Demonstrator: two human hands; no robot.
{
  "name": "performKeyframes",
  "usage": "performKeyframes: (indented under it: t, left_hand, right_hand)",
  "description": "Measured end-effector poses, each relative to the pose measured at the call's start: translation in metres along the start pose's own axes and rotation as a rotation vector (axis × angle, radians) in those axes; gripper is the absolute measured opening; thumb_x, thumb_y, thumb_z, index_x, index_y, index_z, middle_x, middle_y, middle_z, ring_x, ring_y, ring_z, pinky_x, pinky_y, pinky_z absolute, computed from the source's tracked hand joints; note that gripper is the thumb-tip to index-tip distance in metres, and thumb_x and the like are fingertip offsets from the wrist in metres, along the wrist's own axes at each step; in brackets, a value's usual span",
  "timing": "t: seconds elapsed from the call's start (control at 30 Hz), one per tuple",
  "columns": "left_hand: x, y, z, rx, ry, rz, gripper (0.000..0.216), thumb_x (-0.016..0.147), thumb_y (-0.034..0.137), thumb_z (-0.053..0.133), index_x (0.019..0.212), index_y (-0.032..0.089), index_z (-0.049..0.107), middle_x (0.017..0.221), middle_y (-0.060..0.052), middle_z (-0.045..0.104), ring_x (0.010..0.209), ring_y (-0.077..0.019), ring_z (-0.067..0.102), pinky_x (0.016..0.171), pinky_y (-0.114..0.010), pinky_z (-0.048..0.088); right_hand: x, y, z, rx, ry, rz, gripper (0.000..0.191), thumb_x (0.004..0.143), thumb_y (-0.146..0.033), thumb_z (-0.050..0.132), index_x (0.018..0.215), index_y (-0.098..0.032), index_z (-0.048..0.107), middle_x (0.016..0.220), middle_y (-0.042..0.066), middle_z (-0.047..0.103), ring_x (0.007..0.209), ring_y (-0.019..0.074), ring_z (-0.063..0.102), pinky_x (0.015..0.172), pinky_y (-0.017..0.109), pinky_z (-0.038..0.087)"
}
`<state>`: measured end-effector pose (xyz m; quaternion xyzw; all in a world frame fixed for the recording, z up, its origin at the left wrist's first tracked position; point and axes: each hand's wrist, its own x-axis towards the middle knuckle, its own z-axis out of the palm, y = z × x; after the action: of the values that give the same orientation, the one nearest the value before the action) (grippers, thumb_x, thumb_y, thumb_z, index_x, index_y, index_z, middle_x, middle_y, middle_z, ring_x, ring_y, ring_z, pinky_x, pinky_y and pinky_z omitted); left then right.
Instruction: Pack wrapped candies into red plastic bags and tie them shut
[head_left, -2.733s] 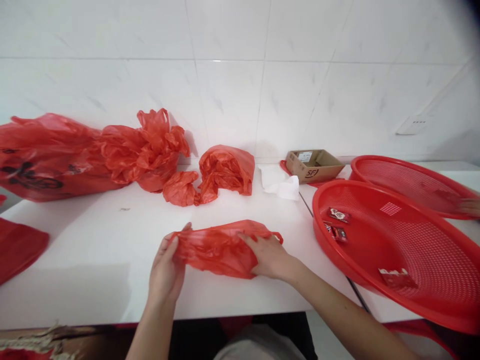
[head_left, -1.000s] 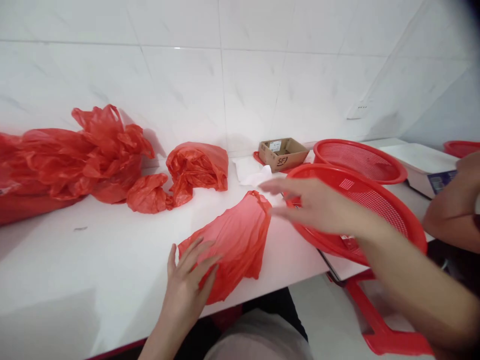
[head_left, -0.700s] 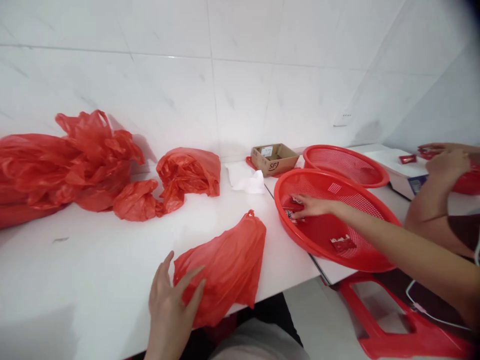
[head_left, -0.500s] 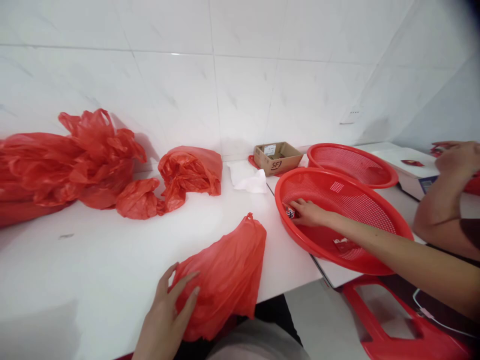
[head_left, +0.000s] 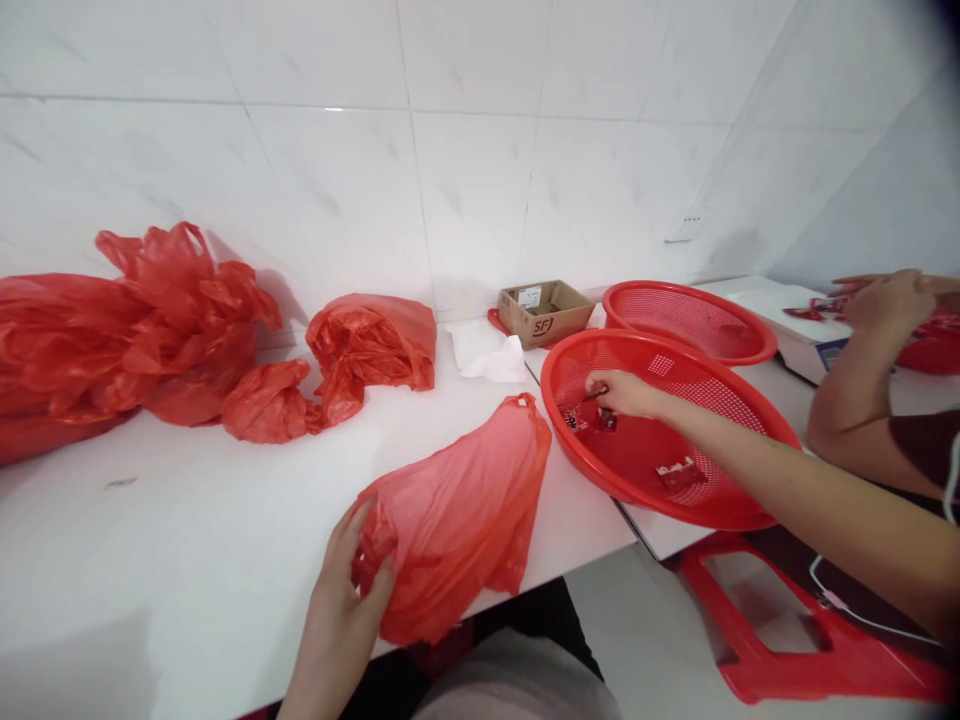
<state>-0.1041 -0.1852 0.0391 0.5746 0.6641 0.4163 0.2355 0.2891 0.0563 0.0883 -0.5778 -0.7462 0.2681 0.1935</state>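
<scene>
My left hand (head_left: 349,575) is closed around the gathered edge of a red plastic bag (head_left: 465,510), which lies over the front edge of the white table. Its fingertips are partly hidden by the film. Reaching into the large red perforated basket (head_left: 750,420) on the right, my right hand (head_left: 622,393) has its fingers pinched on a small dark red packet (head_left: 606,420). Next to that, a small packet with black and white print (head_left: 574,420) rests against the basket's left side. Another red and white packet (head_left: 681,475) lies on the basket floor.
Crumpled red bags (head_left: 180,330) and a folded red bag (head_left: 397,340) lie along the wall. White paper (head_left: 487,355), a small cardboard box (head_left: 546,325) and a second red basket (head_left: 690,300) stand behind. A co-worker's hands (head_left: 892,300) are over a scale (head_left: 806,345). A red stool (head_left: 735,670) is below.
My right hand has lifted slightly inside the basket and now pinches a packet. My left fingers have closed on the bag, which has shifted up a little. The co-worker's hands moved over the scale.
</scene>
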Motion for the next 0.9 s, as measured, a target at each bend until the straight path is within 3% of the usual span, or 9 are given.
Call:
performKeyframes:
  t: [0.13,0.27,0.37,0.47,0.57,0.67,0.77,0.9]
  left_hand:
    - [0.003,0.005,0.002,-0.017,0.018,0.011,0.067,0.086,0.02,0.053,0.148,0.033,0.03,0.154,-0.007,0.033,0.144,-0.0269,0.029,0.114,-0.048,0.034]
    - [0.008,0.013,0.012,-0.063,0.009,0.005,0.074,0.082,0.013,0.05,0.15,0.031,0.027,0.156,-0.006,0.029,0.146,-0.0256,0.025,0.117,-0.049,0.026]
    - [0.011,0.021,0.02,-0.092,-0.027,0.016,0.078,0.078,0.007,0.048,0.15,0.028,0.026,0.156,-0.007,0.028,0.146,-0.0247,0.022,0.118,-0.047,0.023]
    - [0.014,0.029,0.026,-0.15,-0.057,0.01,0.081,0.075,0.004,0.047,0.15,0.027,0.026,0.156,-0.008,0.029,0.146,-0.025,0.022,0.119,-0.046,0.023]
    - [0.017,0.032,0.028,-0.22,-0.069,-0.012,0.082,0.073,0.004,0.047,0.15,0.025,0.026,0.155,-0.008,0.03,0.146,-0.0244,0.024,0.118,-0.045,0.024]
    - [0.016,0.028,0.028,-0.244,-0.053,-0.032,0.083,0.073,0.003,0.046,0.151,0.025,0.025,0.156,-0.007,0.029,0.145,-0.0231,0.025,0.119,-0.044,0.024]
    - [0.011,0.021,0.027,-0.214,-0.037,-0.034,0.084,0.073,0.002,0.046,0.151,0.026,0.025,0.157,-0.007,0.027,0.146,-0.024,0.022,0.12,-0.045,0.02]
    - [0.0,0.016,0.028,-0.158,-0.036,-0.016,0.085,0.074,0.001,0.045,0.151,0.027,0.023,0.158,-0.007,0.024,0.147,-0.0245,0.019,0.12,-0.047,0.019]
  right_hand:
    - [-0.003,-0.034,-0.031,0.035,0.105,-0.035,0.007,0.068,-0.015,0.053,0.074,-0.019,0.052,0.075,-0.001,0.06,0.067,0.012,0.056,0.062,0.023,0.045]
    - [-0.028,-0.103,-0.05,0.251,0.204,-0.164,0.012,0.073,-0.024,0.061,0.083,-0.02,0.056,0.076,-0.003,0.059,0.068,0.0115,0.056,0.063,0.024,0.045]
    - [-0.049,-0.156,-0.035,0.44,0.153,-0.267,0.014,0.076,-0.025,0.063,0.087,-0.021,0.056,0.077,-0.002,0.061,0.066,0.0112,0.059,0.063,0.024,0.047]
    - [-0.057,-0.185,0.007,0.538,-0.071,-0.324,0.009,0.079,-0.021,0.059,0.087,-0.021,0.054,0.07,-0.004,0.058,0.06,0.0102,0.058,0.059,0.024,0.048]
    - [-0.056,-0.188,0.059,0.513,-0.305,-0.352,0.01,0.08,-0.014,0.054,0.088,-0.02,0.053,0.074,-0.003,0.058,0.062,0.0105,0.058,0.06,0.024,0.049]
    - [-0.052,-0.177,0.096,0.32,-0.339,-0.435,0.022,0.074,-0.002,0.048,0.085,-0.019,0.056,0.087,0.001,0.059,0.078,0.0124,0.059,0.073,0.027,0.05]
    - [-0.052,-0.165,0.109,0.12,-0.332,-0.483,0.029,0.072,0.003,0.043,0.085,-0.018,0.059,0.093,0.003,0.059,0.089,0.014,0.058,0.085,0.029,0.046]
    - [-0.058,-0.151,0.109,-0.117,-0.419,-0.49,0.031,0.079,-0.001,0.042,0.093,-0.018,0.063,0.097,0.006,0.062,0.09,0.0171,0.06,0.083,0.031,0.045]
